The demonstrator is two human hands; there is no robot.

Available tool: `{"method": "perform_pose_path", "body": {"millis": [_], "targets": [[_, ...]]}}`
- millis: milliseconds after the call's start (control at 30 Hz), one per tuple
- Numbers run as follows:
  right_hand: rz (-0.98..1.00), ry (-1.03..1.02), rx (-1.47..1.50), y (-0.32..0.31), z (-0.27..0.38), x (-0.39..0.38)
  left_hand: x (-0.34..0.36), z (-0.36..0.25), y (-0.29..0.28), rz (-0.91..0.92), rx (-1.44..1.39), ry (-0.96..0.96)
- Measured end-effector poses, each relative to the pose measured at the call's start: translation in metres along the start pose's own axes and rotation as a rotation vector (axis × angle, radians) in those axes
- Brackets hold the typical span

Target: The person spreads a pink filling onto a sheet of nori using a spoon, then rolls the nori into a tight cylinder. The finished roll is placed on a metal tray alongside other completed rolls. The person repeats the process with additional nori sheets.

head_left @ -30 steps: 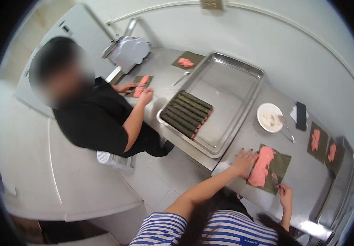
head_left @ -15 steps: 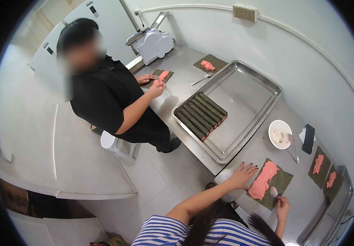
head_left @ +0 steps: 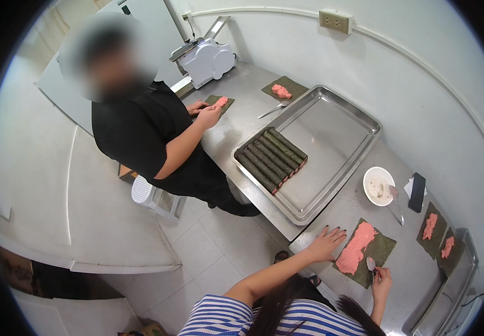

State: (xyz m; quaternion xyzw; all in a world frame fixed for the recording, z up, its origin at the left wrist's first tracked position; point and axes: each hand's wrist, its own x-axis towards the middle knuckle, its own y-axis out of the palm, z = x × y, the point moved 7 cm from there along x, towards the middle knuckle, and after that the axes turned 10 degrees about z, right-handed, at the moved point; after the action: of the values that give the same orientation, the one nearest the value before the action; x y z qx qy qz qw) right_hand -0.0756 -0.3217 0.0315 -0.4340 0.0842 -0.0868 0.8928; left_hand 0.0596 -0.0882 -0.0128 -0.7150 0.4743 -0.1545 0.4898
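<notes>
A dark green nori sheet (head_left: 381,251) lies on the steel table before me, its left part covered with a band of pink paste (head_left: 355,250). My left hand (head_left: 326,244) rests open, fingers spread, beside the sheet's left edge. Over the lower right of the sheet, my right hand (head_left: 381,280) grips a metal spoon (head_left: 371,263), its bowl close to the paste's edge. Whether the bowl touches the sheet I cannot tell. A steel tray (head_left: 337,129) beyond holds several nori rolls (head_left: 270,159) lined up side by side, pink filling at their ends.
A white bowl (head_left: 372,197) with a spoon stands near a black phone (head_left: 417,192). Two nori pieces with paste (head_left: 430,225) lie at right by another tray (head_left: 466,269). Across the table a co-worker (head_left: 141,131) in black handles nori with paste; a white slicer (head_left: 208,63) stands behind.
The whole view has shifted slightly. The co-worker's right hand has come down onto the paste on their sheet. My hands keep nearly the same places, spoon still held.
</notes>
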Motion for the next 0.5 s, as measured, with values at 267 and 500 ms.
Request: {"method": "perform_pose_path", "body": {"millis": [267, 500], "targets": [[-0.024, 0.037, -0.046, 0.000, 0.006, -0.003, -0.002, 0.002, -0.003, 0.022, -0.024, 0.016], [-0.016, 0.048, -0.064, -0.002, 0.018, -0.007, 0.000, 0.001, -0.004, 0.019, -0.005, 0.023]]}}
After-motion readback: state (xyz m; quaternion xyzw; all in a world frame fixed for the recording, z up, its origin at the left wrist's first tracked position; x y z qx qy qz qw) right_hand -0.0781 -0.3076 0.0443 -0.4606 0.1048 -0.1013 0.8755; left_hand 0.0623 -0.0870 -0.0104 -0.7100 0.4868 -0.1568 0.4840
